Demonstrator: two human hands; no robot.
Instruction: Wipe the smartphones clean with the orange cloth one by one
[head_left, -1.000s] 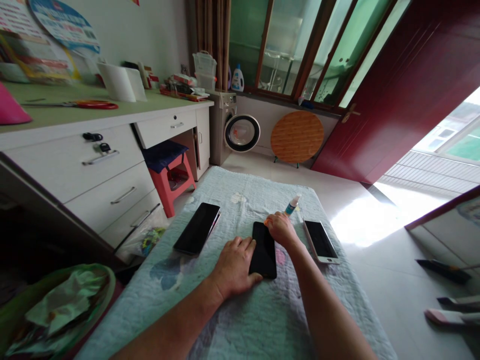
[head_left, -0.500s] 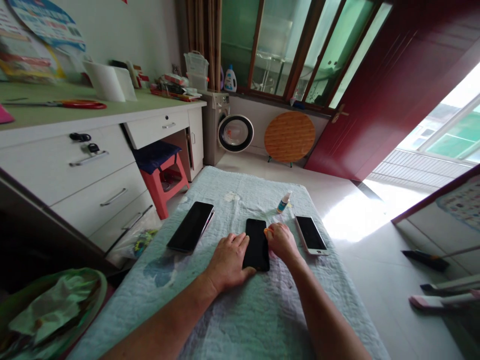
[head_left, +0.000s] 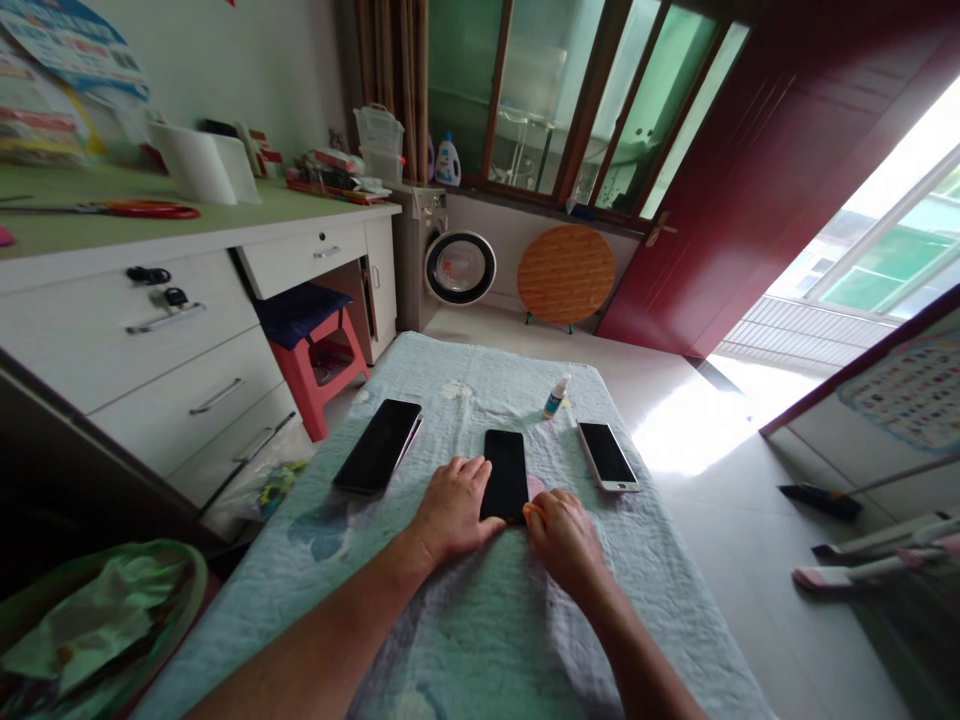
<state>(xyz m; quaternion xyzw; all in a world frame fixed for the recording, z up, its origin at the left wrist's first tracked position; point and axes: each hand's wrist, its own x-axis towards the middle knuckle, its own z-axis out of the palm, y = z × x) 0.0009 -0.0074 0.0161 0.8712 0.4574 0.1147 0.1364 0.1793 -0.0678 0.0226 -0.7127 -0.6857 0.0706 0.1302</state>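
A pale quilted cloth covers the table in the lower middle of the frame. At its centre, the left hand braces a black smartphone, fingers extended along its left edge, thumb spread apart at the bottom. The right hand pinches a small orange piece at that phone's lower right corner; work along this edge seems under way, and how much is finished cannot be told. Left of centre, a larger dark phone lies untouched, as does a white-framed phone on the right. A small spray bottle stands beyond, unheld.
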